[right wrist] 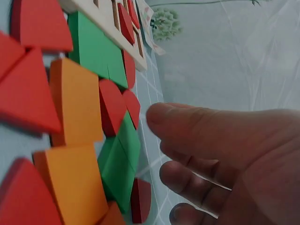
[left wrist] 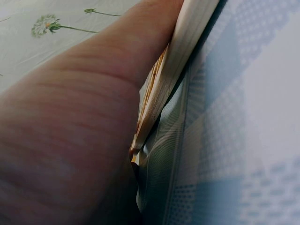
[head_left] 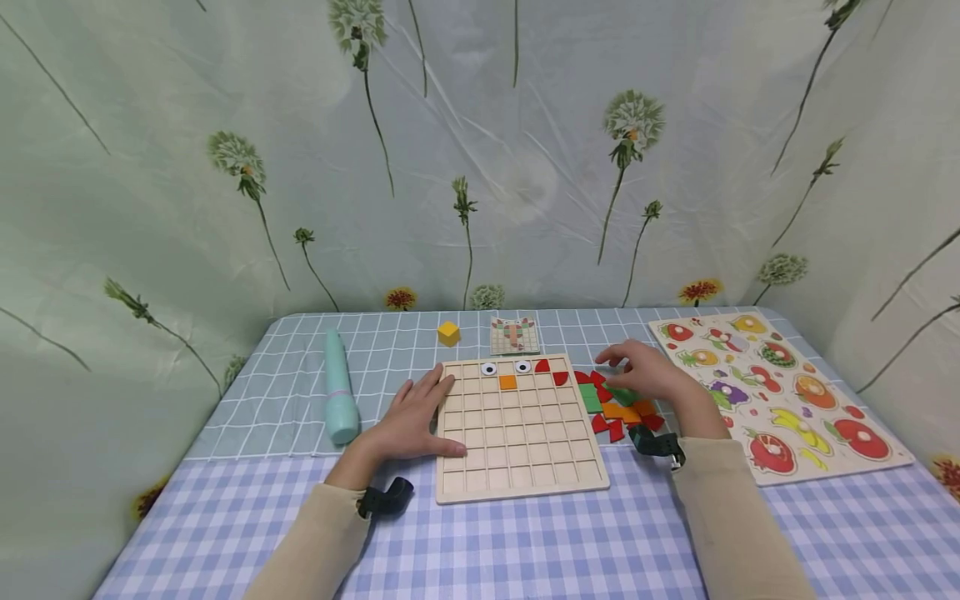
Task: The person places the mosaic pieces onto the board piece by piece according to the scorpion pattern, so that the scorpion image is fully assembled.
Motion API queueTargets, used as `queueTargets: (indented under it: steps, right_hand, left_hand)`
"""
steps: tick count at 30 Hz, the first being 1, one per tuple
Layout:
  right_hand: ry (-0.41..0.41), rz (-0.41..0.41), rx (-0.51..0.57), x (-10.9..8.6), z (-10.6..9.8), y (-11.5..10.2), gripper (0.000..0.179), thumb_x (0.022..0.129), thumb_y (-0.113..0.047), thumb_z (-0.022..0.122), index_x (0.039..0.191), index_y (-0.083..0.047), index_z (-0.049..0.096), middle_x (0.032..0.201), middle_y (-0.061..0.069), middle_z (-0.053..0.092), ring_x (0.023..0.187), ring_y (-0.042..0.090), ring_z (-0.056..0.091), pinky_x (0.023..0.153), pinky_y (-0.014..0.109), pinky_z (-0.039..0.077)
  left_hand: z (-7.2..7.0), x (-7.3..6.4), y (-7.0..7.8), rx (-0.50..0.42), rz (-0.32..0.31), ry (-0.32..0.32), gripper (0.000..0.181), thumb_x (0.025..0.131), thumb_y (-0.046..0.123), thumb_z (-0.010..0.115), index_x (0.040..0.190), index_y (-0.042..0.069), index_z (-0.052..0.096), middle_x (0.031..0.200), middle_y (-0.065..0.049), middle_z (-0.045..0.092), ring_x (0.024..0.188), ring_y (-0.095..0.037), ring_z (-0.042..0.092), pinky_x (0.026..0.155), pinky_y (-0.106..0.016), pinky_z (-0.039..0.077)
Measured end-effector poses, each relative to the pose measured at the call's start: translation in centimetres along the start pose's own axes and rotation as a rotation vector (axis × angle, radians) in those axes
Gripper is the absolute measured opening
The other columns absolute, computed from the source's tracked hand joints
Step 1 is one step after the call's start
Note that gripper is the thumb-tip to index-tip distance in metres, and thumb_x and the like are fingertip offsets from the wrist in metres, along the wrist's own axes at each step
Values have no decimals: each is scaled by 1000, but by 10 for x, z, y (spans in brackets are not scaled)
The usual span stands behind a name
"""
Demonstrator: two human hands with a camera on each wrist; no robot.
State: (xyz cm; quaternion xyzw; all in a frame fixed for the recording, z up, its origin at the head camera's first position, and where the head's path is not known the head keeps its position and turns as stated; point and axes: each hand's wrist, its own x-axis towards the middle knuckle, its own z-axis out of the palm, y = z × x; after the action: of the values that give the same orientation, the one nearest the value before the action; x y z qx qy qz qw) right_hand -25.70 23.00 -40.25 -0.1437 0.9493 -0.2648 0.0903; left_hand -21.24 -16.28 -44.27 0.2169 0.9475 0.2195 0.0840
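Observation:
My left hand (head_left: 408, 421) rests on the left rim of a wooden grid board (head_left: 517, 454), fingers extended and thumb over the near squares. In the left wrist view the board's edge (left wrist: 161, 86) runs beside the thumb. Along the board's far rows sit two eye pieces (head_left: 489, 369), an orange square (head_left: 507, 382) and two red quarter-round pieces (head_left: 560, 379). My right hand (head_left: 648, 371) hovers by a heap of loose pieces, its fingers loosely bent around nothing. Green (right wrist: 91, 47), orange (right wrist: 77, 101) and red pieces (right wrist: 33, 89) lie beside it in the right wrist view.
A fruit puzzle board (head_left: 757, 417) lies on the right, close to the right forearm. Behind the grid board are a pattern card (head_left: 514, 335) and a yellow cube (head_left: 448, 334). A turquoise bottle-shaped object (head_left: 341, 400) lies at left. A flowered curtain (head_left: 525, 167) hangs behind the table.

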Motion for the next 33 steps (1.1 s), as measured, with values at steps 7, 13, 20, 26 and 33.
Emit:
queueTargets:
  steps: [7,13,20,26,33]
  right_hand:
    - [-42,19,9,-2,-1,3,25,89,-12,73,111,-3,69,104,15,67,93,27,58,85,42,56]
    - [-56,88,31,-3,0,4,22,88,-14,74,106,-4,68,99,11,65,89,24,55,82,35,54]
    - [-39,80,62,-2,1,8,18,89,-13,73,101,-6,62,94,9,59,88,23,53,76,30,47]
    - [6,7,98,-1,0,13,9,91,-10,69,97,-6,63,90,8,61,81,21,53,68,29,46]
    - [29,12,156,0,1,11,8,95,-12,62,102,-9,67,93,8,63,84,21,55,69,29,48]
  left_hand:
    - [0,0,0,6,0,6,117,73,62,80,159,8,22,169,-16,9,156,-34,13,125,-60,5]
    - [1,1,0,4,-1,6,117,72,63,80,159,8,23,169,-16,10,156,-34,14,125,-60,5]
    - [1,1,-1,1,3,7,117,72,63,80,159,8,22,169,-16,7,157,-33,13,125,-61,5]
    - [1,1,0,10,4,7,118,72,64,79,158,7,22,170,-13,8,157,-33,12,124,-61,5]
    - [2,2,-1,19,3,3,118,72,65,79,159,8,22,170,-12,10,157,-33,12,124,-61,6]
